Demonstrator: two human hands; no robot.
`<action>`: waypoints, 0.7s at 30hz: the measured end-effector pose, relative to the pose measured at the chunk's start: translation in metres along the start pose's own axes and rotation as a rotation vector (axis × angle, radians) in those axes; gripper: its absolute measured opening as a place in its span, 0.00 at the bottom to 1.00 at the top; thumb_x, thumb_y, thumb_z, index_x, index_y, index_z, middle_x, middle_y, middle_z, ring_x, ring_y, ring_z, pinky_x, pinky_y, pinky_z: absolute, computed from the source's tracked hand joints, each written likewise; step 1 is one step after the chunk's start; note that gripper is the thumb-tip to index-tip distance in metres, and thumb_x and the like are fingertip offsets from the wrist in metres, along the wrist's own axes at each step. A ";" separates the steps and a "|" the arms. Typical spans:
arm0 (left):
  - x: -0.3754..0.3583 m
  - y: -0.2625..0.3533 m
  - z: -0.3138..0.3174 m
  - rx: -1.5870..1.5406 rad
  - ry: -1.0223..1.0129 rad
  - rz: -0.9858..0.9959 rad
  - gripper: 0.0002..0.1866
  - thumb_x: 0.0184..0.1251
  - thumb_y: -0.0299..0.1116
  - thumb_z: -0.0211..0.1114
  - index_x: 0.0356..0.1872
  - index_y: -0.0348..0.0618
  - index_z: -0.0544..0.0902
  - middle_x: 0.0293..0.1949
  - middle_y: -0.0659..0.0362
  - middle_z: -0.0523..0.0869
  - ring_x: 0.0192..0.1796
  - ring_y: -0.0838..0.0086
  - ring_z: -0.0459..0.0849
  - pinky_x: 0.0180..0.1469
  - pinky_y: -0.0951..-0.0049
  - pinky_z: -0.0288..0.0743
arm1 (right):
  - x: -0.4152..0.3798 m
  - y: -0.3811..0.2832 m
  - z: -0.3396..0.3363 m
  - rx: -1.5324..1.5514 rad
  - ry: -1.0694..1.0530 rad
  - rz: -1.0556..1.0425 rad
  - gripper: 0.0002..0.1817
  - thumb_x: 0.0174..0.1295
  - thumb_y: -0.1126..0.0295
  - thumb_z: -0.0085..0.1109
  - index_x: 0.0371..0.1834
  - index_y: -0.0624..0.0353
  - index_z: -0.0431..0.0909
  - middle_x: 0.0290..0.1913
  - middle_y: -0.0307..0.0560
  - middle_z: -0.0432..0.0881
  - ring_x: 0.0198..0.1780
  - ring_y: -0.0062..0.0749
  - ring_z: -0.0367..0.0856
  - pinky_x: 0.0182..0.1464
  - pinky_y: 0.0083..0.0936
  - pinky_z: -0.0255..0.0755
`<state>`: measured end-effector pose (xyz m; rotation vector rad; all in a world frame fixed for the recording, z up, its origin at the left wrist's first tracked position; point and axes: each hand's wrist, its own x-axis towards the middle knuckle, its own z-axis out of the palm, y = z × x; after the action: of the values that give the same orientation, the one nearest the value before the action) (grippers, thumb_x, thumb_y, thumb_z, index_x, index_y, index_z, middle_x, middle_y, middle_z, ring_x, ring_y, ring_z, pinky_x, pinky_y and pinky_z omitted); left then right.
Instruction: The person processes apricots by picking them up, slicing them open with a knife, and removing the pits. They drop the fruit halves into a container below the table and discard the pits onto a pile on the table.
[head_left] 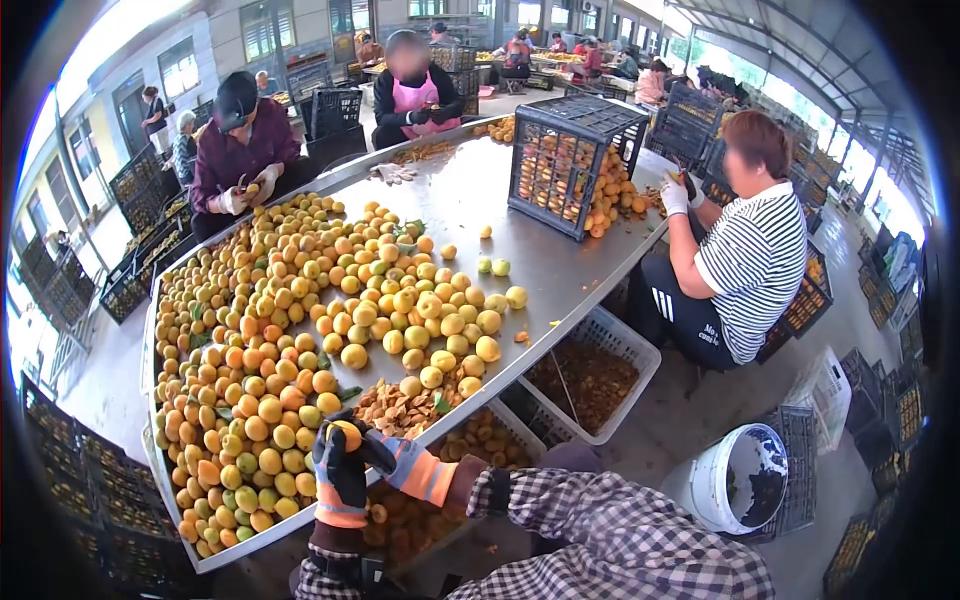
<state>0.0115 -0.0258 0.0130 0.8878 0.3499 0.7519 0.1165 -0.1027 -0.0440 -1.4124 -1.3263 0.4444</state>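
My left hand [342, 480], in a black, orange and grey glove, is closed around a yellow-orange apricot [346, 434] at the table's near edge. My right hand [405, 465], gloved alike, comes in from the right with its fingers closed right beside that fruit. What the right fingers hold, if anything, is hidden. Just beyond both hands lies a heap of split apricot pieces [395, 408] on the metal table. The big pile of whole apricots [265, 400] spreads to the left and ahead of my hands. Below them stands a crate of apricot pieces [515, 432], partly under the table.
A black crate [560, 165] lies tipped on the table, spilling apricots. A person in a striped shirt [755, 270] works at the right; two others sit across the table. A light crate [635, 375] and a white bucket [740, 480] stand on the floor to the right.
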 end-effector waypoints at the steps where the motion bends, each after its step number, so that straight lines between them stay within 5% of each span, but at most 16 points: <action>1: 0.000 0.002 0.000 0.003 -0.006 0.000 0.22 0.70 0.43 0.63 0.56 0.37 0.76 0.45 0.54 0.83 0.47 0.69 0.82 0.54 0.71 0.74 | 0.001 0.002 0.003 0.020 0.013 -0.023 0.20 0.61 0.74 0.57 0.57 0.59 0.72 0.47 0.56 0.81 0.49 0.54 0.81 0.48 0.38 0.76; 4: 0.001 0.009 0.001 0.170 -0.105 0.036 0.27 0.68 0.46 0.65 0.58 0.36 0.74 0.46 0.57 0.83 0.48 0.71 0.81 0.54 0.72 0.74 | 0.003 -0.004 -0.004 0.073 0.024 -0.021 0.18 0.62 0.74 0.56 0.57 0.59 0.72 0.47 0.55 0.81 0.49 0.53 0.81 0.49 0.36 0.76; 8: 0.016 0.022 -0.034 0.502 -0.186 0.030 0.28 0.54 0.35 0.74 0.56 0.36 0.78 0.47 0.62 0.83 0.50 0.77 0.81 0.55 0.78 0.74 | 0.007 -0.012 -0.015 0.147 -0.086 0.116 0.18 0.64 0.73 0.56 0.58 0.60 0.72 0.49 0.57 0.81 0.52 0.50 0.81 0.52 0.35 0.74; 10: 0.012 0.028 -0.020 0.576 -0.176 0.104 0.28 0.55 0.39 0.75 0.55 0.36 0.78 0.45 0.62 0.83 0.49 0.77 0.81 0.53 0.77 0.74 | 0.009 -0.018 -0.017 0.169 -0.132 0.171 0.19 0.64 0.72 0.56 0.58 0.61 0.72 0.50 0.58 0.81 0.54 0.48 0.80 0.54 0.34 0.73; 13: 0.011 0.001 -0.017 0.389 -0.042 0.183 0.25 0.60 0.38 0.70 0.55 0.34 0.78 0.43 0.58 0.85 0.42 0.74 0.84 0.47 0.75 0.78 | 0.007 -0.017 -0.007 0.082 0.046 -0.026 0.15 0.63 0.75 0.57 0.52 0.63 0.72 0.44 0.55 0.81 0.48 0.49 0.82 0.47 0.33 0.75; 14: 0.000 0.000 -0.008 0.137 -0.114 -0.033 0.27 0.65 0.45 0.66 0.57 0.34 0.76 0.43 0.57 0.85 0.42 0.73 0.84 0.46 0.75 0.77 | 0.002 -0.010 0.001 0.060 0.111 -0.050 0.16 0.63 0.75 0.57 0.54 0.62 0.71 0.46 0.56 0.81 0.49 0.50 0.81 0.48 0.34 0.75; 16: -0.005 -0.006 0.006 0.019 -0.006 -0.059 0.29 0.65 0.47 0.67 0.58 0.34 0.75 0.44 0.56 0.86 0.44 0.71 0.83 0.47 0.73 0.76 | 0.005 0.000 0.003 0.019 0.030 0.042 0.17 0.63 0.75 0.55 0.56 0.62 0.71 0.48 0.56 0.81 0.50 0.48 0.82 0.49 0.34 0.75; 21: 0.020 -0.002 -0.033 0.489 -0.064 0.056 0.29 0.59 0.41 0.72 0.57 0.32 0.77 0.49 0.57 0.83 0.51 0.72 0.81 0.56 0.71 0.75 | -0.002 0.044 0.010 0.083 -0.041 0.037 0.19 0.62 0.78 0.54 0.58 0.64 0.71 0.52 0.58 0.80 0.56 0.45 0.80 0.55 0.32 0.73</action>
<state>0.0078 0.0070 -0.0075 1.3838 0.4630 0.6978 0.1279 -0.0903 -0.0858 -1.3674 -1.3017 0.5502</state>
